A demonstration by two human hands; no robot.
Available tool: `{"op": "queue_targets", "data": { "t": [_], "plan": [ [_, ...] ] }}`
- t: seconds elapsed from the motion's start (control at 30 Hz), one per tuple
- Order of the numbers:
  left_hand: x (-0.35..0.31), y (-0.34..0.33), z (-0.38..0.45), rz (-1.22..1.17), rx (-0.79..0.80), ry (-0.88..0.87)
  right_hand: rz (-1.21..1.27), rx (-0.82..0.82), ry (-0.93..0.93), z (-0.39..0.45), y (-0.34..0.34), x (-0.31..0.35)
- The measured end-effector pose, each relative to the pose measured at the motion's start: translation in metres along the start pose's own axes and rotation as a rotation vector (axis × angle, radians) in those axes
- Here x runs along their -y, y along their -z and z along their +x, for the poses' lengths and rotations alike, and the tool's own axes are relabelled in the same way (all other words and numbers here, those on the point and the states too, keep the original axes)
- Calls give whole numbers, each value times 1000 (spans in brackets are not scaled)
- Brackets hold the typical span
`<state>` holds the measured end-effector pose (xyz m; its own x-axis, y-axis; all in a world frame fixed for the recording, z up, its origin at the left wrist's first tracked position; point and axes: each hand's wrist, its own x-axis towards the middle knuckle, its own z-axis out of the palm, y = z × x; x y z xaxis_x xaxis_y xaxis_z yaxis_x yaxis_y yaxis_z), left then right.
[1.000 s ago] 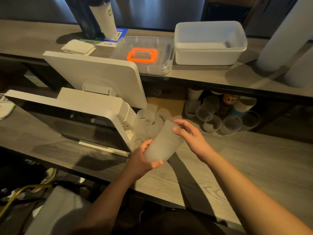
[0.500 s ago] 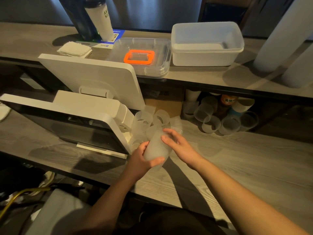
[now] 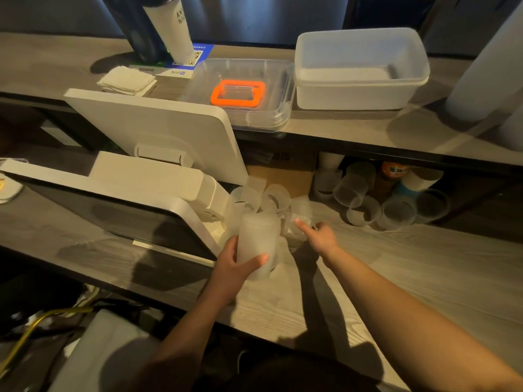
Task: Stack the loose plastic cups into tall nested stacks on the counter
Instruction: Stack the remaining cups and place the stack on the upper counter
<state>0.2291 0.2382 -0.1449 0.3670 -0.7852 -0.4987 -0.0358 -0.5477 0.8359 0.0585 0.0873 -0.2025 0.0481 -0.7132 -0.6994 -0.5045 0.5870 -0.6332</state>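
My left hand [image 3: 229,266] grips a frosted stack of nested plastic cups [image 3: 258,244], held upright just above the wooden counter [image 3: 410,278]. My right hand [image 3: 318,236] reaches forward to a loose ribbed cup [image 3: 297,222] lying on its side, with the index finger against it and the other fingers curled near its rim. More loose cups [image 3: 256,200] lie in a pile behind the stack, beside the white screen. A second group of clear cups [image 3: 376,207] lies under the upper shelf at the right.
A white point-of-sale terminal [image 3: 119,199] with two screens fills the counter's left. On the upper shelf [image 3: 353,123] stand a white tub [image 3: 359,69], a clear tray with an orange frame [image 3: 240,93], napkins [image 3: 127,80] and a tall tumbler [image 3: 169,26].
My right hand left the top of the stack and moved forward to a loose cup on the counter. My left hand keeps hold of the stack and tilted it more upright.
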Motion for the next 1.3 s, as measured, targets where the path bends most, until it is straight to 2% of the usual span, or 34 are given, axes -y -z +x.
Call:
{"op": "queue_targets", "data": {
  "t": [0.17,0.4,0.6,0.8,1.0,1.3],
  "plan": [
    [0,2,5,-12,-11,22,114,-27,-125,18,-14,8],
    [0,1,8,15,-15,28,160,-18,-192,29,-14,7],
    [-1,0,9,10,-5,17,293,152,-244,12,9,-5],
    [2,1,5,34,29,-12,420,217,-213,-7,37,-17],
    [0,0,-2,125,52,-50,639,376,-33,-32,65,-9],
    [-16,-11,-12,241,84,-127,265,315,358,-71,66,25]
  ]
}}
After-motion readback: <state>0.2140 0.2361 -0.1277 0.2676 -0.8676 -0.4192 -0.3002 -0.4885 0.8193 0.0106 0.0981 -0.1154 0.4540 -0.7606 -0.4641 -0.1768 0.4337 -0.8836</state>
